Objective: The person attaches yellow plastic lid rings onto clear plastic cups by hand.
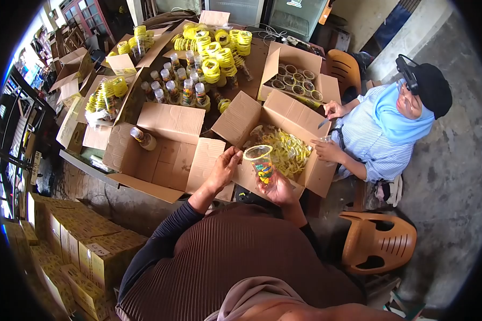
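My right hand is wrapped round the lower part of a clear plastic cup with a yellow rim and a colourful print. The cup is tilted, its mouth facing up toward me. Just left of the rim, my left hand is closed in a pinch; whatever its fingertips hold, if anything, is too small to make out. Beneath and beyond the cup stands an open cardboard box with a heap of yellow and clear plastic scraps in it.
Left of me, an open carton holds one bottle-like container. Several capped containers and yellow rings crowd the table. A box of cups stands behind. A co-worker at right holds a blade. An orange chair is nearby.
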The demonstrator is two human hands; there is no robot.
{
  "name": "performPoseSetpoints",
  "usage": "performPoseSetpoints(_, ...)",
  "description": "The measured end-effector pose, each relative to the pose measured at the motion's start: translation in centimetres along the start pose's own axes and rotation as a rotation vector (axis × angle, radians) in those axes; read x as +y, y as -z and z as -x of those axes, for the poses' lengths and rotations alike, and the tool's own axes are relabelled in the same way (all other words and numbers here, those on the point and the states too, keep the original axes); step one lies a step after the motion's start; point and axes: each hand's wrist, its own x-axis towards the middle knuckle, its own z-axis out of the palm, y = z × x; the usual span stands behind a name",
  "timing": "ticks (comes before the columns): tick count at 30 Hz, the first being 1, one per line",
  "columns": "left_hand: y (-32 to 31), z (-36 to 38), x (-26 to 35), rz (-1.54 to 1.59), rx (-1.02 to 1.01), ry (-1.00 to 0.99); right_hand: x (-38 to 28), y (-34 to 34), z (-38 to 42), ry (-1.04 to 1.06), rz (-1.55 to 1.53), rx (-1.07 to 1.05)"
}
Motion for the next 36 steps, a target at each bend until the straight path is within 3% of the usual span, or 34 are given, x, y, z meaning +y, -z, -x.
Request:
performPoseSetpoints(5,-1.2,-0.3,-1.0,-0.059,0.107,-0.004,-1.6,1.2,0.1,-0.019,0.037,0.062)
performPoseSetpoints(7,-2.4,-0.4,0.2,-0.284,0.242,-0.223,-2.3,1.6,0.3,-0.006,0.069,0.069)
performPoseSetpoints(9,-3.1,-0.7,1.5,-0.363,0.236,-0.291,-3.1,2.1,0.6,-0.016,0.176,0.168)
performPoseSetpoints(11,-3.9,-1.0,1.9,-0.687,0.187,-0.567,-3.8,2.4,0.9,-0.05,0.205,0.191)
performPoseSetpoints(19,-5.6,-2.1,-0.7,-0.758,0.26,-0.396,-6.3,2.0,2.3,-0.078,0.407,0.342)
performPoseSetpoints(21,-6.6,-1.5,0.5,-0.868,0.28,-0.494,-6.5,1.8,2.5,0.061,0.704,0.428)
performPoseSetpoints(23,-6.9,-0.9,2.0,-0.95,0.038,-0.541,-6.4,2.2,2.3,0.045,0.743,0.442)
performPoseSetpoints(25,-7.4,0.0,1.5,-1.125,-0.157,-0.592,-6.1,2.3,2.2,0.004,0.809,0.318)
performPoseSetpoints(27,-7.5,0.7,-0.3,-1.141,-0.232,-0.549,-5.3,2.0,1.7,-0.014,0.838,0.25)
performPoseSetpoints(30,-5.4,1.2,-1.2,-1.165,-0.111,-0.478,-4.6,0.1,0.9,-0.05,0.757,0.107)
performPoseSetpoints(33,-1.9,0.9,-1.8,-1.165,0.122,-0.427,-3.8,-0.8,0.1,-0.058,0.825,0.16)
performPoseSetpoints(36,5.6,0.3,-1.1,-1.056,0.373,-0.268,-3.0,-0.7,-0.3,-0.008,0.952,0.185)
